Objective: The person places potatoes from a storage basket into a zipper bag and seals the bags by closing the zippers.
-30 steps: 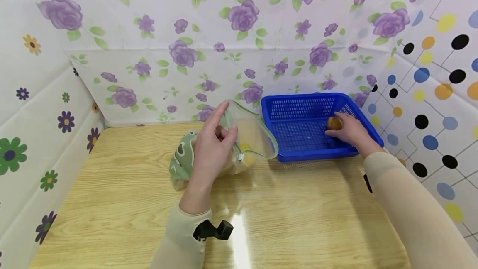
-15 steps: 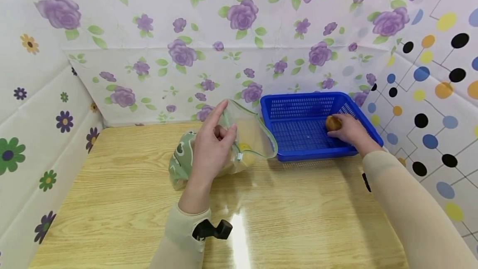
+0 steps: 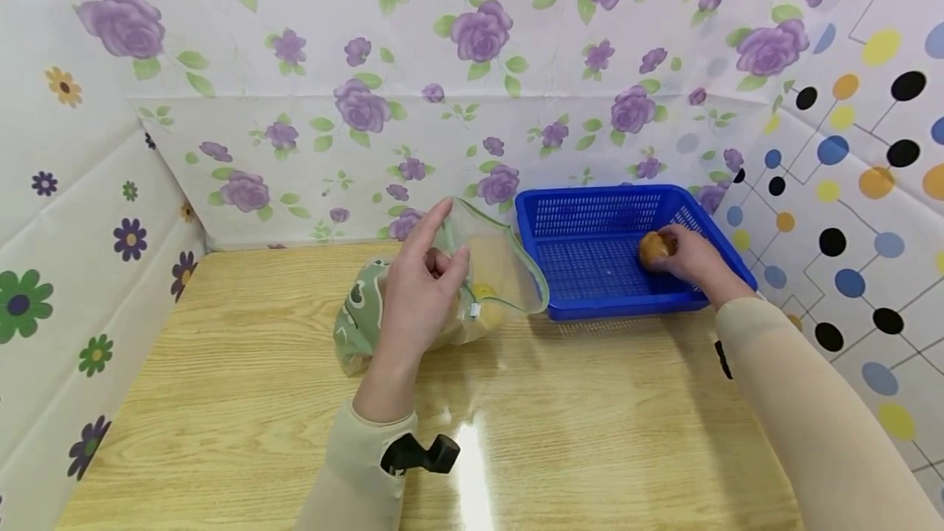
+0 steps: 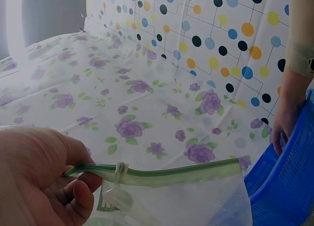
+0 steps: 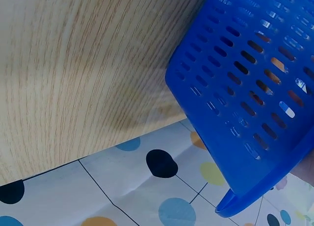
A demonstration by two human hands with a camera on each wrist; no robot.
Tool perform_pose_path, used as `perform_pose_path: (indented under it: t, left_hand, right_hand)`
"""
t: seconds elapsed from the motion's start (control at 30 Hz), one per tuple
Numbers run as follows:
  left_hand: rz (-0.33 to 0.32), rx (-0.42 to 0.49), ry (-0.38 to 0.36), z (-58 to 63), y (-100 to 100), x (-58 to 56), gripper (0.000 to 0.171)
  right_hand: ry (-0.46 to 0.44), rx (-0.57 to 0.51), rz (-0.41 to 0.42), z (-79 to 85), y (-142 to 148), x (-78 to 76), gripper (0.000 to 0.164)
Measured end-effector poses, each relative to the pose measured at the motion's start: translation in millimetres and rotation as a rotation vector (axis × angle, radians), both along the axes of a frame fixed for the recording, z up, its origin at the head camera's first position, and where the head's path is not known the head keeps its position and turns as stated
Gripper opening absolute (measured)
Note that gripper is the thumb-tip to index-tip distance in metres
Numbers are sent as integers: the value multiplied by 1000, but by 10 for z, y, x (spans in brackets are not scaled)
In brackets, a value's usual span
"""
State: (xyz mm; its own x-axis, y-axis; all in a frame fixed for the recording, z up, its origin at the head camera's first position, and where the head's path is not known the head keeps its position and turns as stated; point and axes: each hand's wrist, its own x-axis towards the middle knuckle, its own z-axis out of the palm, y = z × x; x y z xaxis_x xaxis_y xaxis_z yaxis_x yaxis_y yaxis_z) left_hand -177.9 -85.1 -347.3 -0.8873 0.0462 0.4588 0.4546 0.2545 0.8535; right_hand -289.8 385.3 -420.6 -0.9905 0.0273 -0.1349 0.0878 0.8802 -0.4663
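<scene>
My left hand (image 3: 422,289) pinches the green-edged mouth of a clear zip bag (image 3: 505,265). The bag lies on the table with its mouth spread toward the basket, and a yellow thing (image 3: 483,301) shows inside. Green print with white lines covers its far-left part. In the left wrist view, the fingers hold the green zip strip (image 4: 181,174) near its slider (image 4: 121,169). My right hand (image 3: 692,255) is inside the blue basket (image 3: 590,308), gripping a golden-brown round thing (image 3: 653,251) whose kind is unclear. The right wrist view mostly shows the basket's slotted wall (image 5: 235,88), which hides the held thing.
The wood-look table (image 3: 243,400) runs in front of the bag and basket. A flowered sheet (image 3: 295,146) rises behind them. On the right, a dotted sheet (image 3: 848,211) stands close to the basket's right end and my right arm.
Within the basket, the brown round thing has shifted slightly left and turned in my right hand, and its fingers have changed position. My left hand and the bag stay in place.
</scene>
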Motion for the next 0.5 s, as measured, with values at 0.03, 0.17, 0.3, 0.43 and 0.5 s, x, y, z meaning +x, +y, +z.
perform_pose_path:
  t: [0.03,0.17,0.3,0.43,0.5]
  left_hand:
    - [-2,0,-1,1,2,3,63]
    - [-2,-2,-3,9,8,4,63]
    - [-5,0,-2,9,10,3,63]
    - [-10,4,-1,6,10,4,63]
    - [-11,5,2,7,11,2,63]
  right_hand:
    - [-4,-6,-6,-7,7,-1,67]
    - [1,-10,-16,-16,15,13,66]
    - [32,-1,-8,15,-11,52,66]
    - [80,-20,-2,78,-56,109,66]
    - [105,-38,-1,107,-74,131,65]
